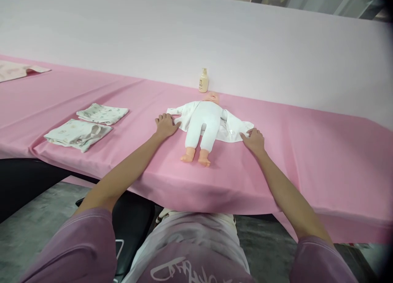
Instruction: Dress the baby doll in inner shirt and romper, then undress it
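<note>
A baby doll lies on its back on the pink cloth, its bare feet towards me. White clothing covers its body and legs. Beneath it a white baby shirt is spread open, with the sleeves out to both sides. My left hand rests on the cloth at the shirt's left edge, fingers apart and thumb touching the fabric. At the opposite edge, my right hand has its thumb and fingers closed on the shirt's corner.
A pale yellow pump bottle stands behind the doll's head, near the white wall. Two folded printed cloths lie to the left on the pink-covered table. Another light cloth is at the far left. A black chair is below.
</note>
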Demonstrator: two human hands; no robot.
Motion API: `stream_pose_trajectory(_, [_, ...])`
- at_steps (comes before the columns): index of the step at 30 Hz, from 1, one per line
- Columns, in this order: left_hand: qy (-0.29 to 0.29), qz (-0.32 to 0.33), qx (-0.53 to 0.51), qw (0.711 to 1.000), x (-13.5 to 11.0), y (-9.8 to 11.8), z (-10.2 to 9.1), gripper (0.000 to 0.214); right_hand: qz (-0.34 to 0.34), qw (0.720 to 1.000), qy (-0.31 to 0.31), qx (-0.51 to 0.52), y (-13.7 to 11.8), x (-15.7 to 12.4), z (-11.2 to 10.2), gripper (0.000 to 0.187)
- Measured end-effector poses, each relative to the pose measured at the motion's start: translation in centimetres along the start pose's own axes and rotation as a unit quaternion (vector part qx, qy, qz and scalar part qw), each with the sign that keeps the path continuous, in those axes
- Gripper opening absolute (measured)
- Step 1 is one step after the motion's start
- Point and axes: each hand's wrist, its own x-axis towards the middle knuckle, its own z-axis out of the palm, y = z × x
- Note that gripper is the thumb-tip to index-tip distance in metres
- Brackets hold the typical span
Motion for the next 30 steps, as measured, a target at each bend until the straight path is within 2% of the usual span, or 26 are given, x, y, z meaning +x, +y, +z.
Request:
stream_pose_trajectory(3, [-0.017, -0.039, -0.002, 0.999, 0.8, -0.1, 0.0, 0.054, 0.023, 0.999, -0.022, 0.000, 0.0, -0.2, -0.5, 0.043])
stream_pose_trajectory(7, [-0.043, -0.046, -0.047, 0.997, 1.1, 0.3, -0.5, 0.035, 0.067, 0.997, -0.037, -0.006, -0.2, -0.5, -1.5, 0.045])
stream_pose_trajectory(12, [-0.017, -0.078, -0.174, 0.981, 0.4, 0.6, -1.7, 0.021, 0.078, 0.994, -0.076, 0.013, -0.1, 0.1, -2.6, 0.028])
stream_pose_trajectory(15, [0.025, -0.071, -0.198, 0.977, -0.3, 0.4, -2.1, 0.030, 0.077, 0.991, -0.105, 0.021, 0.0, 0.5, -3.2, 0.025])
stream_pose_trajectory(20, [0.020, -0.048, -0.084, 0.995, -0.5, -0.3, -1.5, 0.056, 0.081, 0.988, -0.129, 0.009, 1.1, 1.3, -4.6, 0.015])
stream_pose_trajectory(22, [0.053, -0.029, -0.048, 0.997, 0.8, -0.3, -1.2, 0.059, 0.067, 0.992, -0.110, -0.005, 1.5, 2.2, -4.8, 0.021])
stream_pose_trajectory(25, [0.087, 0.039, -0.051, 0.994, 4.7, 0.5, -1.2, 0.049, 0.006, 0.999, -0.053, 0.005, 0.6, 4.7, -4.4, 0.037])
stream_pose_trajectory(26, [0.079, 0.063, -0.062, 0.993, 6.3, 0.9, -1.3, 0.045, -0.019, 0.999, -0.040, 0.014, -0.2, 5.7, -4.0, 0.038])
stream_pose_trajectory(28, [0.021, 0.085, -0.086, 0.992, 9.3, 2.0, -1.3, 0.043, -0.056, 0.997, -0.041, 0.024, -2.3, 7.8, -3.0, 0.039])
stream_pose_trajectory(30, [-0.062, 0.067, -0.110, 0.990, 11.7, 3.1, -1.3, 0.047, -0.064, 0.994, -0.091, 0.023, -4.4, 9.7, -2.1, 0.040])
